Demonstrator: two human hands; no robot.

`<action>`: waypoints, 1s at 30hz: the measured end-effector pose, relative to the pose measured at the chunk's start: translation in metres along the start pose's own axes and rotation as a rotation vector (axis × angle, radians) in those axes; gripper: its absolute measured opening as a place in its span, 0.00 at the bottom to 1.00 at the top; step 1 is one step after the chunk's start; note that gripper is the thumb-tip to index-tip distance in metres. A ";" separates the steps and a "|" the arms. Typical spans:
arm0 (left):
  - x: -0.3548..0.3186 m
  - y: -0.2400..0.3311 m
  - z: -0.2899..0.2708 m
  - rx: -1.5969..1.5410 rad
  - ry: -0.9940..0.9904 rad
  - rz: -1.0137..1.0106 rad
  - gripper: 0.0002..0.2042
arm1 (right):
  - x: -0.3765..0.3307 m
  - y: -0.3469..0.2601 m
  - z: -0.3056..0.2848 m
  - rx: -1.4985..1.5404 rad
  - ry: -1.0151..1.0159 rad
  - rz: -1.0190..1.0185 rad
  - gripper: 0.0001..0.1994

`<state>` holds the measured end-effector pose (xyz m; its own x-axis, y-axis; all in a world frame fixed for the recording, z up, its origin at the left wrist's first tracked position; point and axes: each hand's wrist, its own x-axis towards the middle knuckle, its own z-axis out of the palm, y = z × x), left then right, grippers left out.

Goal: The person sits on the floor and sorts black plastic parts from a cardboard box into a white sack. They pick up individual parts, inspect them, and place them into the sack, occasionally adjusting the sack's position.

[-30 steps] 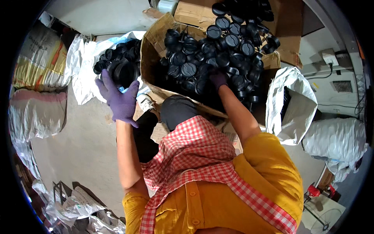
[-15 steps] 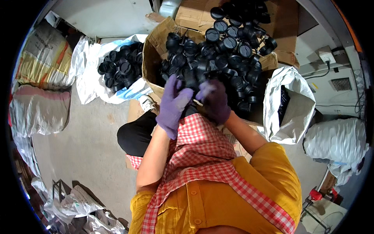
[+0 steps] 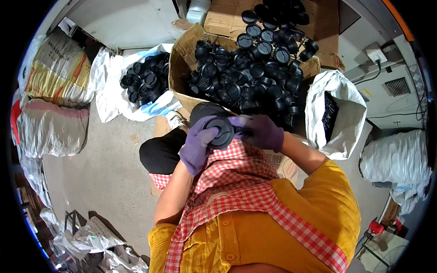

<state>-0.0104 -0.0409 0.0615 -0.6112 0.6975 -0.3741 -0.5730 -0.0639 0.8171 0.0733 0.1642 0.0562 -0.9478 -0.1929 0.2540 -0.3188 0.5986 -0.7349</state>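
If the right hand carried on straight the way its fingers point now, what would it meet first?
Most likely the black round piece gripped by the left hand. The right hand appears right at its rim, though exact depth and contact are unclear.

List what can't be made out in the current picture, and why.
Head view:
Black round plastic part: underside, turned away; part of its face, under the thumb of the purple-gloved left hand.
Purple-gloved right hand: lower fingertips, hidden by the hand itself.
Brown cardboard box: floor, buried under heaped black plastic parts.
Open white sack: lower contents, behind its wall.
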 end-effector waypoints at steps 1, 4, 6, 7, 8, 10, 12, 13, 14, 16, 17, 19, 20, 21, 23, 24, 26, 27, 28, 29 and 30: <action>-0.005 -0.006 -0.002 0.150 0.004 0.050 0.19 | -0.002 -0.003 -0.002 -0.003 -0.007 -0.041 0.19; -0.031 -0.005 -0.006 0.840 -0.100 0.247 0.19 | -0.002 -0.030 -0.016 -0.059 -0.550 0.227 0.15; -0.051 0.022 0.002 1.357 -0.570 0.734 0.17 | -0.017 -0.034 -0.009 0.342 -0.939 0.393 0.17; -0.063 0.034 0.012 1.407 -0.555 0.876 0.16 | -0.011 -0.041 -0.015 0.576 -1.086 0.528 0.16; -0.075 0.045 0.027 1.456 -0.539 1.016 0.15 | -0.003 -0.050 -0.024 0.819 -1.225 0.662 0.16; -0.083 0.051 0.035 1.516 -0.497 1.189 0.14 | 0.006 -0.056 -0.033 0.916 -1.266 0.713 0.14; -0.082 0.055 0.032 1.549 -0.483 1.263 0.12 | 0.010 -0.053 -0.029 1.043 -1.302 0.700 0.13; -0.083 0.057 0.032 1.539 -0.509 1.297 0.12 | 0.007 -0.047 -0.024 1.119 -1.326 0.666 0.13; -0.084 0.057 0.033 1.520 -0.506 1.282 0.12 | 0.007 -0.046 -0.022 1.195 -1.352 0.636 0.13; -0.090 0.058 0.034 1.482 -0.496 1.254 0.12 | 0.005 -0.055 -0.025 1.196 -1.263 0.759 0.14; -0.090 0.060 0.034 1.471 -0.515 1.273 0.12 | 0.002 -0.055 -0.023 1.209 -1.265 0.763 0.14; -0.091 0.061 0.036 1.448 -0.478 1.279 0.12 | 0.002 -0.052 -0.020 1.223 -1.311 0.742 0.14; -0.093 0.062 0.037 1.440 -0.458 1.277 0.12 | 0.003 -0.053 -0.020 1.231 -1.321 0.743 0.14; -0.092 0.065 0.036 1.439 -0.476 1.294 0.12 | 0.005 -0.055 -0.021 1.239 -1.330 0.743 0.14; -0.094 0.067 0.034 1.431 -0.507 1.248 0.11 | 0.009 -0.058 -0.023 1.223 -1.325 0.740 0.14; -0.094 0.069 0.032 1.426 -0.523 1.228 0.11 | 0.011 -0.059 -0.026 1.192 -1.313 0.738 0.14; -0.114 0.071 -0.002 1.024 -0.325 0.815 0.11 | 0.000 -0.042 -0.034 1.133 -1.205 0.770 0.13; -0.124 0.075 -0.020 0.841 -0.171 0.728 0.12 | -0.020 -0.012 -0.041 1.097 -1.124 0.801 0.13; -0.124 0.080 -0.039 0.740 0.072 0.830 0.14 | -0.032 0.010 -0.042 1.055 -1.032 0.835 0.13; -0.129 0.083 -0.050 0.629 0.325 0.894 0.16 | -0.035 0.014 -0.038 1.115 -0.864 0.829 0.14; -0.130 0.084 -0.054 0.510 0.576 0.946 0.18 | -0.037 0.016 -0.034 1.167 -0.691 0.821 0.15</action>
<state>-0.0088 -0.1754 0.1545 -0.8980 0.1009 0.4283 0.4307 0.0029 0.9025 0.1032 0.2071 0.0566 -0.5772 -0.6277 -0.5223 0.7371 -0.1252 -0.6641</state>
